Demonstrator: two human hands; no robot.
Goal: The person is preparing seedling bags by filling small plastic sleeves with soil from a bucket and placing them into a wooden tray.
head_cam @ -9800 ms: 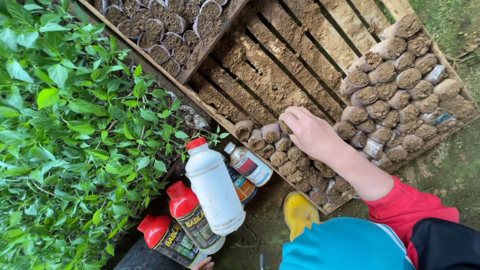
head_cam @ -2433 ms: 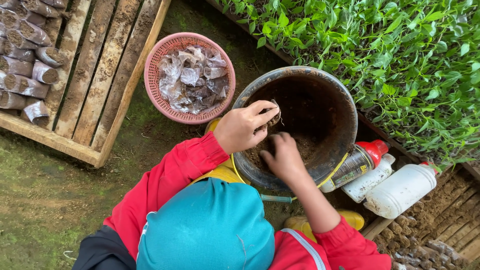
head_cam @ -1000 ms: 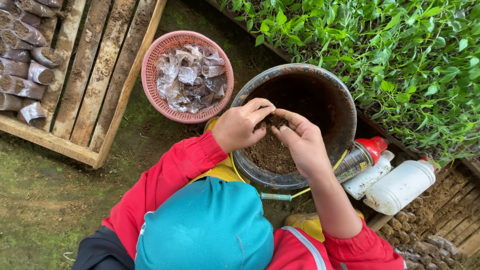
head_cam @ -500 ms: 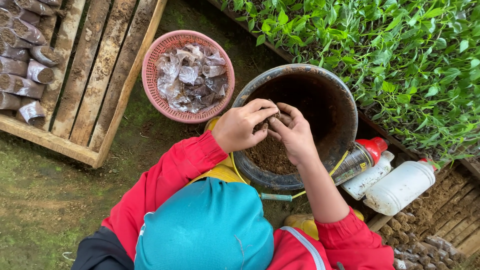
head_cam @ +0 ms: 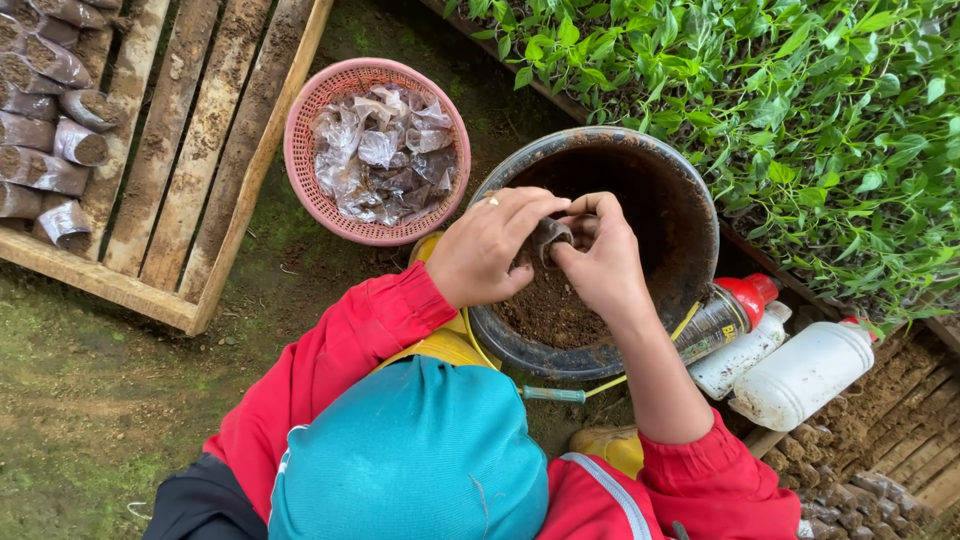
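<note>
Left hand (head_cam: 490, 245) and right hand (head_cam: 600, 262) both pinched shut on small plastic bag (head_cam: 549, 236), held over soil (head_cam: 550, 310) inside black bucket (head_cam: 690, 215). Pink basket (head_cam: 300, 130) just left of bucket, full of crumpled clear bags (head_cam: 385, 155). Filled soil bags (head_cam: 45, 90) on wooden pallet (head_cam: 215, 150) far left. Bottles (head_cam: 760, 345) close against bucket's right side; seedlings (head_cam: 780, 110) crowding top right; bare ground lower left.
</note>
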